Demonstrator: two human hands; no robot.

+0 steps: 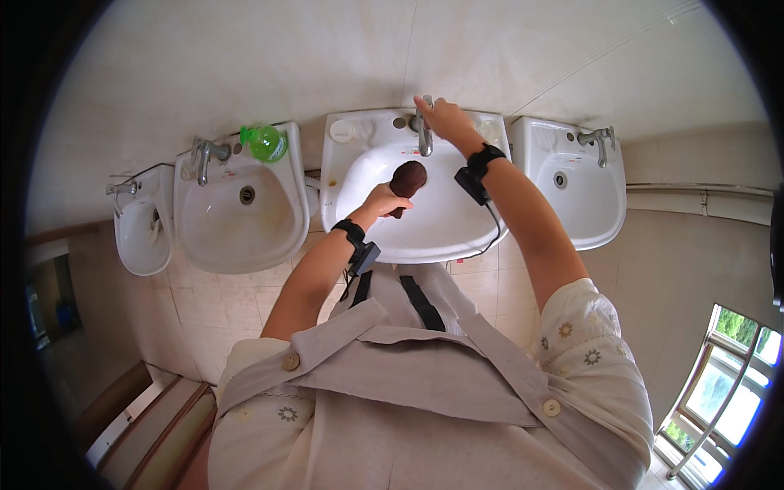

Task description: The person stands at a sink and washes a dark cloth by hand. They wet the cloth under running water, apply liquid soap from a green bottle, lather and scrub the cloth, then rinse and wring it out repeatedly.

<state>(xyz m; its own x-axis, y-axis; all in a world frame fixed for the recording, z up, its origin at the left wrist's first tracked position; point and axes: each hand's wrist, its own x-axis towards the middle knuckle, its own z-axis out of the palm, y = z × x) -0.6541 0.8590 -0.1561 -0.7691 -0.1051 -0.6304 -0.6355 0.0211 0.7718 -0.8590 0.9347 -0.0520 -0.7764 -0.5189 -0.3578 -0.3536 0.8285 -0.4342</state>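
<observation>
My left hand point(384, 202) is closed around a dark brown object point(408, 178) with a rounded end, held over the basin of a white ceramic washbasin point(416, 250); what it is exactly I cannot tell. Above the back rim, my right hand point(446, 119) rests at the lever of a chrome faucet point(425, 144), with some fingers extended over it. The spout points down into the basin. Whether water runs is not clear. Black straps with small boxes and cables are worn on both wrists.
Another washbasin point(603, 236) stands at the right, and two more, a wide one point(242, 260) and a narrow one point(144, 263), at the left. A green pump bottle point(267, 144) stands on the wide one's back corner. A window point(719, 380) is at the lower right.
</observation>
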